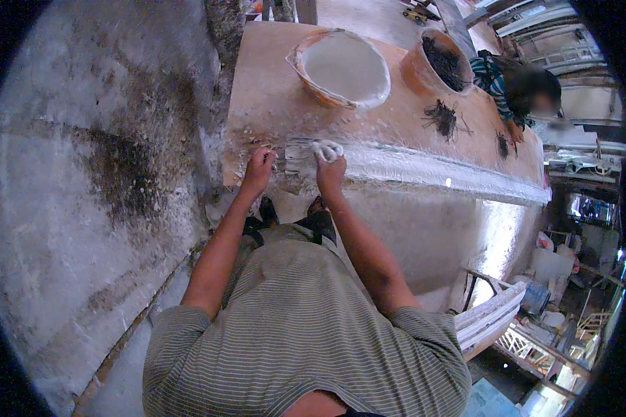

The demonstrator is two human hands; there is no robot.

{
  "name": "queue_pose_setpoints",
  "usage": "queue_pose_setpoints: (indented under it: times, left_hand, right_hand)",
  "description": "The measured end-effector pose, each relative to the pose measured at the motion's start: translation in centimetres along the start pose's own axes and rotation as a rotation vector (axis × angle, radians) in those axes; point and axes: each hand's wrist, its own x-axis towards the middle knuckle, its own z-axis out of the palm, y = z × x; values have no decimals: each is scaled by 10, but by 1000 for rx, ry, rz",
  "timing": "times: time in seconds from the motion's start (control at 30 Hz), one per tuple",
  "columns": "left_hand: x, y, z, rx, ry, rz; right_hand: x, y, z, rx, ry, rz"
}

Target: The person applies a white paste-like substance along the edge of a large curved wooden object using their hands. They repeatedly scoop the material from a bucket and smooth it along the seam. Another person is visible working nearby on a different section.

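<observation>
A long strip coated in wet white plaster (410, 164) runs along the near edge of the worktable (257, 76). My right hand (331, 169) is at its left end, fingers curled round a white, plaster-coated clump (326, 147). Just left of the strip's end, my left hand (259, 168) is closed over the table edge, with thin strands by its fingertips; what it grips is too small to make out. Beyond my right hand stands an orange basin (302, 78) of white liquid plaster (348, 68).
A second orange basin (414, 68) holds dark fibres (445, 64). Loose fibre tufts (443, 119) lie on the tabletop. Another person (490, 76) is at the table's right end, one hand on it. A stained wall (139, 160) rises at left; white moulded lengths (494, 316) stand at lower right.
</observation>
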Motion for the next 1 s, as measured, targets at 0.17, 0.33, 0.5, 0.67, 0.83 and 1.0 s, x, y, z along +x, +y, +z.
queue_pose_setpoints:
  times: [0.17, 0.33, 0.5, 0.67, 0.83, 1.0]
  left_hand:
    - [0, -10, 7, 35, 19, -62]
    - [-4, 21, 0, 35, -94, -184]
    - [-8, 14, 1, 91, 33, -20]
    - [5, -11, 1, -103, -200, -265]
    - [-3, 21, -6, -460, -168, -505]
    - [-11, 26, -21, -837, -221, -832]
  right_hand:
    - [12, 8, -23, 193, 89, 450]
    - [26, 68, -40, 542, 42, 556]
    - [41, 73, -46, 848, 64, 699]
    - [60, 8, -22, 552, 117, 464]
    - [64, 3, -8, 287, -123, 288]
    - [37, 15, -25, 112, -127, 189]
